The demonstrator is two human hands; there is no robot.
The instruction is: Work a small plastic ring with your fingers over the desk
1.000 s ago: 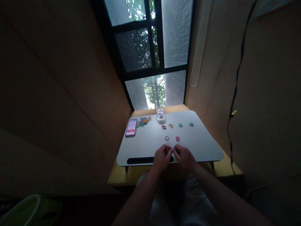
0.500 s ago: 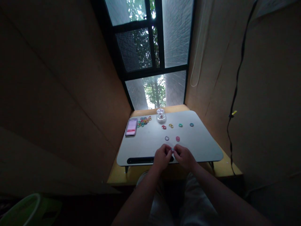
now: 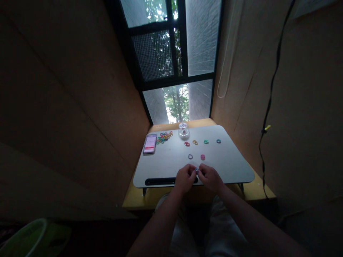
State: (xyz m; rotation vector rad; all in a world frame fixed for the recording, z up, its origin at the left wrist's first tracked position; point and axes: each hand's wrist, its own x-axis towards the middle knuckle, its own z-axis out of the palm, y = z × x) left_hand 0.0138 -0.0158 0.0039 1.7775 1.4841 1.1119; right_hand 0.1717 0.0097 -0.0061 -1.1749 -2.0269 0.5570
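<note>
Over the front of the white folding table (image 3: pixel 166 167), my left hand (image 3: pixel 185 177) and my right hand (image 3: pixel 210 177) meet. Their fingertips pinch a small pale bluish ring (image 3: pixel 197 170), which looks like a hair tie; the fingers hide most of it. Just beyond my hands lie a lilac ring (image 3: pixel 190 156) and a pink ring (image 3: pixel 203 157). Farther back, a row runs from red rings (image 3: pixel 187 144) and yellow rings (image 3: pixel 195 142) to green rings (image 3: pixel 206 142) and dark blue rings (image 3: pixel 218 141).
At the back left, a pile of mixed coloured rings (image 3: pixel 164 137) lies beside a phone (image 3: pixel 149 144). A clear round jar (image 3: pixel 183 132) stands at the back edge. A black slot (image 3: pixel 160 181) runs along the front edge. Walls flank the table, and a window (image 3: pixel 177 103) is behind.
Slight finger movement has turned the small ring, and a little more of it shows. Both hands stay in nearly the same place; the things on the table have not moved.
</note>
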